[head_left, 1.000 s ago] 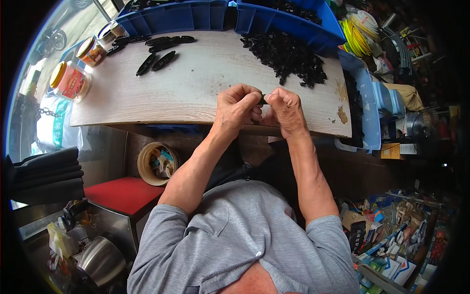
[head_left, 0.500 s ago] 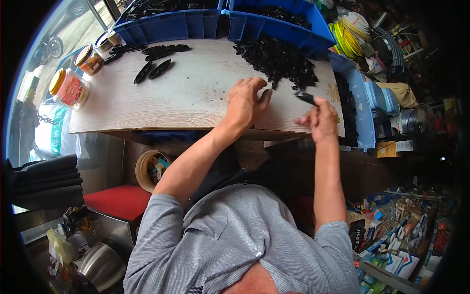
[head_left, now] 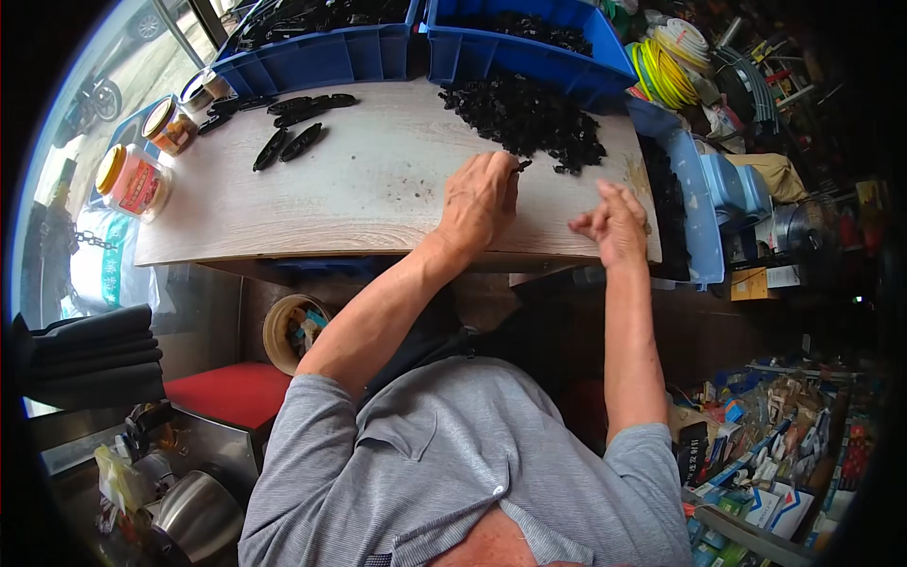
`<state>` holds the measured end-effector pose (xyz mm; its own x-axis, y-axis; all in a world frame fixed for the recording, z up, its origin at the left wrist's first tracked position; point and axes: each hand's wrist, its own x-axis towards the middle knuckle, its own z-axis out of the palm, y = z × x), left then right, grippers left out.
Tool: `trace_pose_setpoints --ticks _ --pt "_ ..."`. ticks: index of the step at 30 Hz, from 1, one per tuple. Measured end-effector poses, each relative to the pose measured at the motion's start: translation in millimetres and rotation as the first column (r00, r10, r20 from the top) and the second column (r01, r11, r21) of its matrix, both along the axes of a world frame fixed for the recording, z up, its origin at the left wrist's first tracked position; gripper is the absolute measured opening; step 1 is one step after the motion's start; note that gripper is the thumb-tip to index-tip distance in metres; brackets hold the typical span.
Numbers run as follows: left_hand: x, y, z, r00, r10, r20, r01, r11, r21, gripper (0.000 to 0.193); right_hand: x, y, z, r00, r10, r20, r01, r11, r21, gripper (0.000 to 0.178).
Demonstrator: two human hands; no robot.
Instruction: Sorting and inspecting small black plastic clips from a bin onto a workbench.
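Observation:
My left hand [head_left: 480, 200] is closed over the table, with the dark tip of a black plastic piece [head_left: 522, 165] poking out past the fingers; the rest of that piece is hidden. To its right my right hand [head_left: 614, 225] hovers near the table's front edge, fingers apart and nothing visible in them. Just beyond both hands spreads a pile of small black plastic parts [head_left: 529, 118]. Farther left on the pale wooden table [head_left: 331, 198] lie several long oval black pieces [head_left: 301, 142], two of them slanting side by side.
Two blue bins of black parts, a left one [head_left: 321, 61] and a right one [head_left: 472, 59], line the far edge. Lidded jars [head_left: 132, 182] stand at the left. A light-blue bin [head_left: 699, 222] sits against the right side. Below the table is a waste bucket [head_left: 276, 335].
The black oval piece has left my right hand, whose fingers are now apart. My left hand has closed, with a black tip showing. The view has shifted slightly.

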<state>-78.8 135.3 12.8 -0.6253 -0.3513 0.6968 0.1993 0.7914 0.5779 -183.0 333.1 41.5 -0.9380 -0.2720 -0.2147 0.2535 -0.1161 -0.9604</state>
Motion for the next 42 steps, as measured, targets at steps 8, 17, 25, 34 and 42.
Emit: trace_pose_setpoints --ticks 8,17,25,34,42 --pt "31.7 6.1 -0.9 0.994 0.029 -0.106 -0.021 0.997 0.078 0.023 27.2 -33.5 -6.8 0.939 0.336 -0.08 -0.34 0.939 -0.046 0.029" --pt "35.7 9.3 -7.6 0.994 -0.001 -0.113 0.019 0.987 0.161 0.023 36.7 -52.5 -5.4 0.894 0.436 -0.098 -0.439 0.899 -0.005 0.03" --pt "37.8 6.0 -9.5 0.979 -0.067 -0.192 0.103 0.978 0.183 0.025 41.2 -61.6 -5.7 0.905 0.408 -0.117 -0.4 0.912 0.091 0.026" --pt "65.0 -27.6 3.3 0.992 -0.033 -0.118 0.046 0.993 0.106 0.032 41.1 -58.7 -7.9 0.874 0.469 -0.131 -0.47 0.882 0.026 0.015" --pt "107.0 -201.0 1.0 0.591 0.737 0.328 -0.549 0.666 -0.505 0.037 41.9 -63.5 -10.2 0.886 0.433 -0.166 -0.444 0.895 -0.034 0.014"
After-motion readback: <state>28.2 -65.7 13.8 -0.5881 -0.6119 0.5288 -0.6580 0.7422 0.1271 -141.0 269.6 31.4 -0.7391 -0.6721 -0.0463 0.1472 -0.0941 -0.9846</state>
